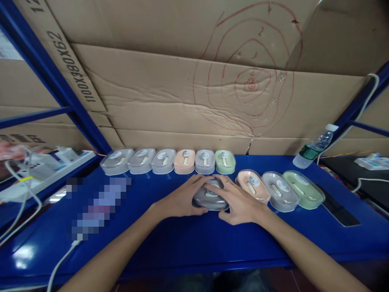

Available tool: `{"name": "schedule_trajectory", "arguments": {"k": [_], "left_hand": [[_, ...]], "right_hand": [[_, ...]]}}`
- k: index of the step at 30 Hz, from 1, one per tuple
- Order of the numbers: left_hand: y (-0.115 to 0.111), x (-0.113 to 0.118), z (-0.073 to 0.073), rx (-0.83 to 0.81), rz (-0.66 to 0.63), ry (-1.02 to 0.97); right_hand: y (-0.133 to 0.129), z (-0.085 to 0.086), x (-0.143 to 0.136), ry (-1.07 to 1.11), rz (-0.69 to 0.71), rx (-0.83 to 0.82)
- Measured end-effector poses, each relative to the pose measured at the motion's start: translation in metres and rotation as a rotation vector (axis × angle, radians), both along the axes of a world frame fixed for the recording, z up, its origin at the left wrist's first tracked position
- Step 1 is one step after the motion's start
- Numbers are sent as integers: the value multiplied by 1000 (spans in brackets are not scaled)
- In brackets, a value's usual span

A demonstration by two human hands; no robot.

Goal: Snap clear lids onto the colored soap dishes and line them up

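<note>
A grey oval case with a clear lid (209, 199) lies on the blue table (179, 243) near its middle. My left hand (185, 196) wraps round its left side, and my right hand (241, 202) grips its right side, fingers over the top. Behind them stands a row of similar cases: several grey ones (164, 161), an orange one (184, 162) and a green one (225, 162). To the right of my right hand are an orange case (253, 187), a grey case (280, 192) and a green case (304, 190), set side by side.
A water bottle (313, 150) leans at the back right. A dark phone-like slab (338, 209) lies beside the right green case. On the left are a blurred-out object with a white cable (57, 263) and a power strip (60, 174). Cardboard (152, 89) and blue posts stand behind.
</note>
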State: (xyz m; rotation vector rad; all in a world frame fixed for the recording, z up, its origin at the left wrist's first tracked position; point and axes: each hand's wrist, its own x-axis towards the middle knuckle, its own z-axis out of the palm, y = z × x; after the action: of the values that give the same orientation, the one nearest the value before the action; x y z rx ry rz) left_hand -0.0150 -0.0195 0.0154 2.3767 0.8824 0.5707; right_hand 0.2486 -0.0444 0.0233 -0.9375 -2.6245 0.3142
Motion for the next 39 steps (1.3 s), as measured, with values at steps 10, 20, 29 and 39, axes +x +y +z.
{"name": "schedule_trajectory", "arguments": {"k": [10,20,29,39], "left_hand": [[4,11,-10,69,74,-41],[3,8,-11,38,108,13],[2,10,-9,47,102,-9],[3,10,-9,43,100,14]], "right_hand": [[25,-9,4,-11,58,157],[-50,18,83,-104,-434,371],[-61,-34,169,-307,-857,421],[-8,-47,134,-281,-953,412]]}}
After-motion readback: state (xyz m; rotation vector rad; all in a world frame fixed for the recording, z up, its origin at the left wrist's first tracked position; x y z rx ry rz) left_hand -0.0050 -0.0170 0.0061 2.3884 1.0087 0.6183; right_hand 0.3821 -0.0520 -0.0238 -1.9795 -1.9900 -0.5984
